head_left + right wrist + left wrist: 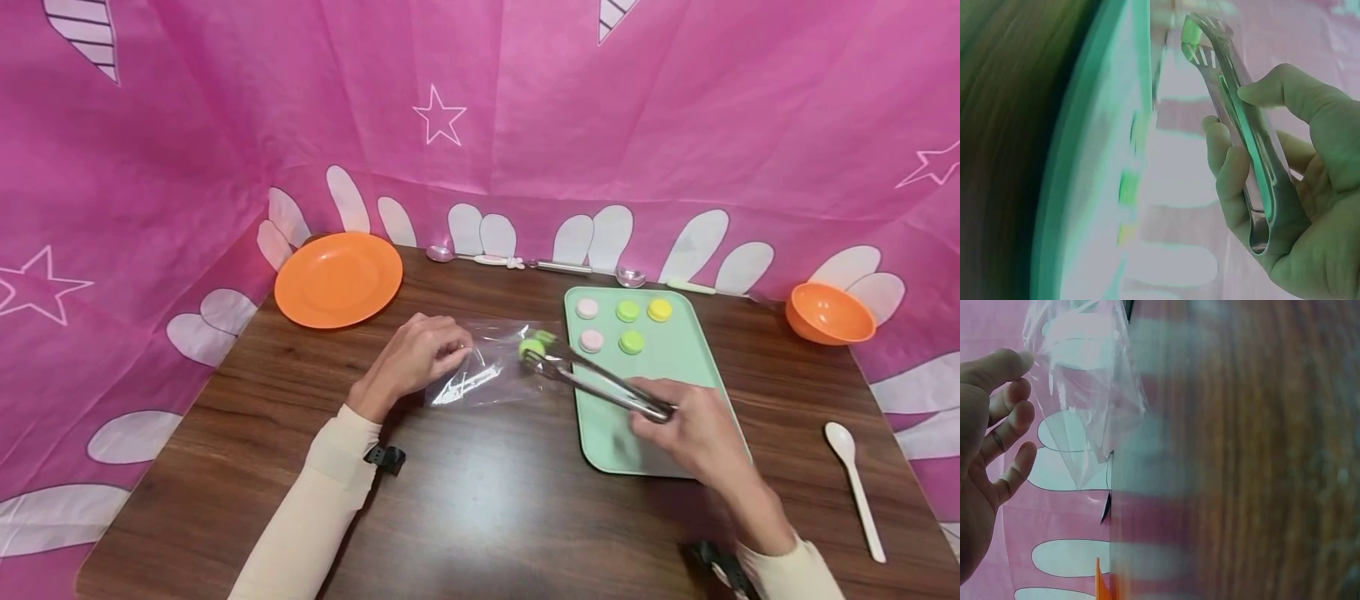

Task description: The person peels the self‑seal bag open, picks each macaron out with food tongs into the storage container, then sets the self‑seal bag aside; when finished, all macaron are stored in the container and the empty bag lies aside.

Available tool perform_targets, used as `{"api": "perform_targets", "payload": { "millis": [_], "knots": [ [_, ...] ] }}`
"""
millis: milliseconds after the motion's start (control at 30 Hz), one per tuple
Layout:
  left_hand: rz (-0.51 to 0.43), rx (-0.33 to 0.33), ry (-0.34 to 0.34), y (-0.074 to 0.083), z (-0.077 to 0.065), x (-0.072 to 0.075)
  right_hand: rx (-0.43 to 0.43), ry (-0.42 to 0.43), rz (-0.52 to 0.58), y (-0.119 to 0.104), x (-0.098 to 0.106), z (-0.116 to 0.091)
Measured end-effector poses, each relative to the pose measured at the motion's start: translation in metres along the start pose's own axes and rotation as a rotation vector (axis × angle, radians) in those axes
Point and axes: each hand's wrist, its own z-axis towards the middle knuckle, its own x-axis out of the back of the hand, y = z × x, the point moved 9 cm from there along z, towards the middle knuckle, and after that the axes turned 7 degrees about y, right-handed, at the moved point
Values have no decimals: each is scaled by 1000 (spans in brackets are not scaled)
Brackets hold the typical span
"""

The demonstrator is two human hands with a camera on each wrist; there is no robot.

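My left hand point(422, 354) pinches the edge of a clear plastic bag point(480, 379) over the middle of the table. In the left wrist view the bag point(1085, 381) hangs from the thumb and finger, the other fingers loosely bent. My right hand point(701, 433) grips metal tongs point(611, 390) whose tips hold a bright green macaron point(532, 348) at the bag's right side. The right wrist view shows the tongs point(1250, 144) squeezed between thumb and fingers, with the green macaron point(1191, 31) between the slotted tips. A mint-green tray point(682, 354) lies under the right hand.
On the tray sit two pink macarons point(591, 341), two green macarons point(631, 342) and one yellow macaron point(659, 310). An orange plate point(339, 281) stands back left, an orange bowl point(830, 314) back right. A white spoon point(855, 492) lies right; a ladle point(630, 277) and other utensils line the back edge.
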Motion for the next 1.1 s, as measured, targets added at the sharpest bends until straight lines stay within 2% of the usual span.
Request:
{"api": "perform_targets", "payload": {
  "millis": [133,267,333,433,633,767,967,1100],
  "knots": [
    [2,16,-12,-1,-1,-2,-73,72,-100,41,38,-14],
    [3,25,-19,-2,-3,-3,-226,93,-206,86,68,-29],
    [3,27,-19,-3,-3,-2,-296,95,-245,103,77,-36],
    [6,28,-20,-4,-5,0,-372,66,-267,121,79,-43],
    [7,34,-25,-5,-8,1,-374,21,-244,128,70,-46],
    [-7,41,-30,-5,-8,2,-369,26,-240,127,71,-47],
    [-8,43,-33,-5,-7,4,-443,79,-268,138,78,-57],
    [-1,42,-39,-6,-7,3,-485,50,-297,149,76,-68]
  ]
}}
